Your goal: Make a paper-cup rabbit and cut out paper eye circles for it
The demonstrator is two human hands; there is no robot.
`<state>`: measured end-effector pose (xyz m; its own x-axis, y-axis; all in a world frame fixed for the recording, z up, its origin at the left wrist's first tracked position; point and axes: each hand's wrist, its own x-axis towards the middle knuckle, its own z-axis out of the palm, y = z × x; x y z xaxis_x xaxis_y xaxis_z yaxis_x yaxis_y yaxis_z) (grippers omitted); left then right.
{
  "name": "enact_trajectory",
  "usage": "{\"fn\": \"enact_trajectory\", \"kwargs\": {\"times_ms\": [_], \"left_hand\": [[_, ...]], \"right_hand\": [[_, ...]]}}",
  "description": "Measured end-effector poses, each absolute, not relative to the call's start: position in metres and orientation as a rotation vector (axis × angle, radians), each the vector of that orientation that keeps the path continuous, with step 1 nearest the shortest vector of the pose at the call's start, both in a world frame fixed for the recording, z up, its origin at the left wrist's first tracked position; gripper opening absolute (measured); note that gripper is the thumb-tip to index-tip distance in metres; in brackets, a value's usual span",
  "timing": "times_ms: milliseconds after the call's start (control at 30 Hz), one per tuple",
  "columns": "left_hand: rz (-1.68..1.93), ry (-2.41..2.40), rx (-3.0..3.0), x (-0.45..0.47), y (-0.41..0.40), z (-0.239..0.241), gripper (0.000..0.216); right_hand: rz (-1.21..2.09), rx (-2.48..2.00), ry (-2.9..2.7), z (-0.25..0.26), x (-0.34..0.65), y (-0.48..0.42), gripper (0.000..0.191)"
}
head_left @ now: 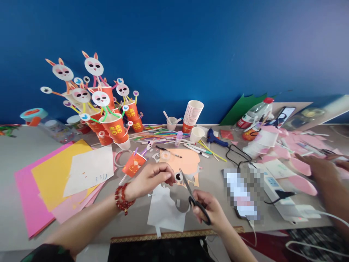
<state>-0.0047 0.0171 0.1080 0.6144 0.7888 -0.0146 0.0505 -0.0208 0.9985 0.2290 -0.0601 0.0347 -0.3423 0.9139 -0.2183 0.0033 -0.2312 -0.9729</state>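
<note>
Left hand (148,180) is pinched shut, thumb and fingertips curled around a small white cutout (177,177) with a black eye on it, held up just above the table (24,153). Right hand (211,211) sits nearer and to the right, fingers closed through the black handles of the scissors (195,198). The long axis of the scissors runs from the handles, near, up and slightly left to the tip, far. The blades stand narrow, almost together, and the tip meets the right edge of the cutout. So the cutout lies just far-left of the right hand, right at the left fingertips, and the left hand is the one on it.

Under both hands lies a white sheet (163,214) with rounded holes cut out of it. A red bead bracelet (122,198) rides the left wrist. Beyond, an orange paper (188,163), then scattered straws and pens (160,136). Far left, a cluster of bunny cups (114,127); near left, pink and yellow sheets (51,178). Far middle, a cup stack (192,114) and a blue glue gun (215,139). To the right, a power strip (272,183), and another person's hand (317,165) resting among pink ear shapes (301,166).
</note>
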Motion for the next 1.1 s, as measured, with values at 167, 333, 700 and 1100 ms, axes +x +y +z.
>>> {"fn": "enact_trajectory", "kwargs": {"times_ms": [167,333,700,1100], "left_hand": [[0.781,0.744,1.464,0.004,0.002,0.094,0.024],[0.86,0.768,1.419,0.011,-0.004,0.089,0.027],[0.809,0.842,1.549,0.01,-0.005,0.096,0.024],[0.811,0.851,1.595,0.009,-0.006,0.098,0.024]], "right_hand": [[1.604,-1.181,-1.333,0.034,0.223,-0.058,0.054],[1.619,-1.17,-1.315,0.032,0.218,-0.059,0.055],[1.726,-1.028,-1.253,0.032,0.215,-0.06,0.056],[1.724,-1.047,-1.278,0.033,0.217,-0.059,0.057]]}}
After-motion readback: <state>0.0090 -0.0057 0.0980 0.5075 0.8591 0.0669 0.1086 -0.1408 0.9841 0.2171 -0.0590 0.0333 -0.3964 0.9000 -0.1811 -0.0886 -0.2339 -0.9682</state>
